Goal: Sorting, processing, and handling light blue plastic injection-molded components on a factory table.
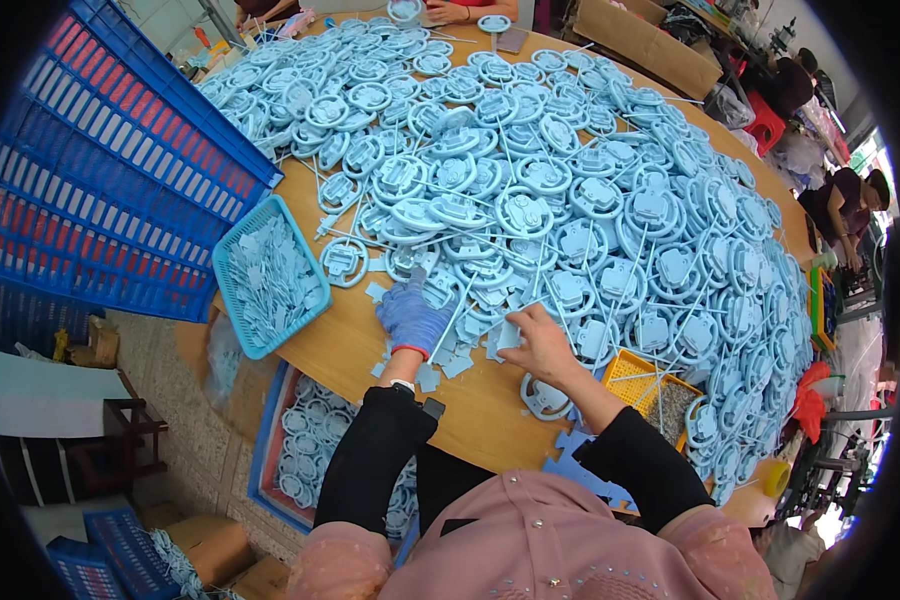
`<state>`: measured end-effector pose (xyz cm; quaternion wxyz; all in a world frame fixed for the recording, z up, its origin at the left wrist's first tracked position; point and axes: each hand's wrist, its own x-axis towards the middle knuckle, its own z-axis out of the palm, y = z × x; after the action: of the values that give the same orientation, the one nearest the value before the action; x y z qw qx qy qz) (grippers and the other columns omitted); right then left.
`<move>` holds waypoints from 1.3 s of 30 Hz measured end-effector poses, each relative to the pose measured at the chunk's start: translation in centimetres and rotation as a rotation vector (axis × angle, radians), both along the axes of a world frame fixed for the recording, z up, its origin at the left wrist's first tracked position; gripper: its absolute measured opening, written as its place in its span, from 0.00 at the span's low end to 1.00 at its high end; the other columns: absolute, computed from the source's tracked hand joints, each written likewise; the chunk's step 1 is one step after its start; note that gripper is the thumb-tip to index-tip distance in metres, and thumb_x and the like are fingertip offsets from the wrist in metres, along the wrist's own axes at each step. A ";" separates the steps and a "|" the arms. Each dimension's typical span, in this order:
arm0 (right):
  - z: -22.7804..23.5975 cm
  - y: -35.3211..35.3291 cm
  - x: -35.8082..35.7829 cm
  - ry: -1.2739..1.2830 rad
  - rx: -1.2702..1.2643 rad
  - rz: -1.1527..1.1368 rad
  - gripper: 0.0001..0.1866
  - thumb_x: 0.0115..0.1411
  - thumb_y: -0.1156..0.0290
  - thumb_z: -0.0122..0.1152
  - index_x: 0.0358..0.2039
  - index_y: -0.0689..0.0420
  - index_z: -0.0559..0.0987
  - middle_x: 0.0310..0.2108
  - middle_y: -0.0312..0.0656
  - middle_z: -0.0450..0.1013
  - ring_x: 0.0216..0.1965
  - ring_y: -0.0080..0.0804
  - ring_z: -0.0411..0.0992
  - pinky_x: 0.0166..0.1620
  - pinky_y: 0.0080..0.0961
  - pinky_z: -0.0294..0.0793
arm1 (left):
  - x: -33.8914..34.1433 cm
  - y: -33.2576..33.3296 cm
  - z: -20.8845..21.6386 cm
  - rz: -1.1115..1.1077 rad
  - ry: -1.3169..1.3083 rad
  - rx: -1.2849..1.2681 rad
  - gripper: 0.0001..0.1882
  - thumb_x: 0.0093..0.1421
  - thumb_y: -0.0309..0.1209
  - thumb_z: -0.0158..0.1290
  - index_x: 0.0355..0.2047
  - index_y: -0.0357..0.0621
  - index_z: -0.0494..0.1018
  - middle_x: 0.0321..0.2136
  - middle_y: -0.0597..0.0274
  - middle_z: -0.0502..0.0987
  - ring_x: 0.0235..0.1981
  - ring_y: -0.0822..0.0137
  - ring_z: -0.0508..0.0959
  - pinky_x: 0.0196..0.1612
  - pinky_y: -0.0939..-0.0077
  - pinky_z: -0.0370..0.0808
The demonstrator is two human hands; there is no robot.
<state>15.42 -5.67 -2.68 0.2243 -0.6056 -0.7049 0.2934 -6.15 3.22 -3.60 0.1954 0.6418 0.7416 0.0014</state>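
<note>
A large heap of light-blue round plastic parts (525, 212), many with thin sticks, covers the table. At its near edge my left hand (408, 318), in a blue-purple glove, is closed on the rim of one round part (442, 290); some of its fingers are hidden. To the right, my bare right hand (542, 345) has its thumb and fingers drawn together at a small flat light-blue plastic piece (508, 336). Loose flat pieces (457, 362) lie on the wood between my hands.
A turquoise basket (255, 350) of small flat pieces stands left, beside blue crates (100, 180). A yellow basket (630, 372) sits by my right forearm. Below the wooden table (325, 335) is a bin (267, 440) of round parts. Another person's hand (445, 12) shows across the table.
</note>
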 end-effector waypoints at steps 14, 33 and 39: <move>8.4 4.5 -2.6 0.134 0.191 0.218 0.30 0.47 0.66 0.70 0.51 0.57 0.71 0.43 0.45 0.68 0.42 0.43 0.71 0.43 0.33 0.72 | -1.6 -3.2 9.4 -0.349 -0.219 0.298 0.41 0.38 0.46 0.68 0.52 0.43 0.68 0.50 0.43 0.65 0.52 0.46 0.69 0.51 0.60 0.70; 10.1 1.8 2.0 -0.021 0.373 0.505 0.31 0.44 0.60 0.70 0.49 0.55 0.73 0.40 0.42 0.68 0.42 0.43 0.68 0.44 0.38 0.69 | 3.4 -5.4 11.4 -0.661 -0.387 0.252 0.37 0.36 0.47 0.69 0.42 0.39 0.69 0.40 0.49 0.69 0.43 0.50 0.73 0.46 0.60 0.73; 7.1 0.3 2.0 0.166 0.404 0.238 0.31 0.52 0.64 0.65 0.57 0.50 0.68 0.47 0.48 0.66 0.51 0.45 0.63 0.53 0.39 0.65 | 4.8 -5.0 11.0 -0.624 -0.467 0.233 0.38 0.37 0.46 0.69 0.45 0.38 0.69 0.41 0.46 0.70 0.44 0.49 0.72 0.47 0.60 0.71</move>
<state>17.44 -5.34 4.46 0.3619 -0.4347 -0.7949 0.2196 -1.38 -1.79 7.44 0.2755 0.8362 0.4420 0.1716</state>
